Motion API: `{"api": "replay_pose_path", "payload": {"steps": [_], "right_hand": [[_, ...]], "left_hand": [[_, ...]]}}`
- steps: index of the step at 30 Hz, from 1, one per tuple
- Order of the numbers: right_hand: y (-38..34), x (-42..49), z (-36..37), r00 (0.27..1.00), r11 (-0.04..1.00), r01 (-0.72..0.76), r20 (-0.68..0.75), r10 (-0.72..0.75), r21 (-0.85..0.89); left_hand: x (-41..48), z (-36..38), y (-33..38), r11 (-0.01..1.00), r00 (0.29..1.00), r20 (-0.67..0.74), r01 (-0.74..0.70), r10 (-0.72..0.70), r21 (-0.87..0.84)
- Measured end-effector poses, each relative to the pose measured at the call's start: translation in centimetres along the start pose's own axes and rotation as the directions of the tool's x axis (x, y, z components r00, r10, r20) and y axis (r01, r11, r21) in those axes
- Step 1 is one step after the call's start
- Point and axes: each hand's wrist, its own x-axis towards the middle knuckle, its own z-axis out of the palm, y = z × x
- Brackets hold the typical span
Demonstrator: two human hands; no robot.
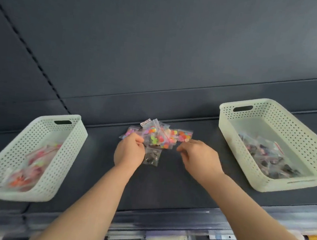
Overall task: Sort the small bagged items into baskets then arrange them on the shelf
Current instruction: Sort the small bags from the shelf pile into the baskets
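Head view, looking onto a dark grey shelf [166, 188]. At centre, against the back panel [160, 52], lies a pile of small zip bags [161, 136] holding bright, many-coloured beads. A single bag of dark pieces [151, 156] lies at the pile's near edge, partly under it.

The left hand [130, 152] has its fingers curled and pinches the pile's left edge, just beside the dark bag. The right hand [198, 156] reaches toward the pile's right edge with thumb and fingertips drawn close together; whether they hold a bag cannot be told.

The left basket [63, 149], pale and perforated with a slot handle, stands well left of the pile and holds colourful bags [33, 166]. The right basket [297, 137], of the same kind, stands well right of it and holds dark-filled bags [273, 160]. Both baskets rest on the shelf.
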Motion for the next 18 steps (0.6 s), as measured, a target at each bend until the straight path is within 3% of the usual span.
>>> {"api": "replay_pose_path", "payload": {"steps": [8,14,18], "right_hand": [[-5.3,2.0,3.7,0.989,0.994,0.045,0.137,-0.059,0.102],[-6.4,1.8,4.3,0.989,0.996,-0.003,0.15,-0.01,0.088],[-6.4,1.5,4.3,0.988,0.994,-0.038,0.151,0.023,0.098]], "left_hand": [[-0.9,-1.7,-4.0,0.958,0.968,0.167,-0.22,0.19,0.187],[-0.9,-2.7,-5.5,0.97,0.973,0.132,-0.206,0.189,0.13],[-0.5,-2.6,-5.8,0.95,0.962,0.168,-0.247,0.217,0.189]]}}
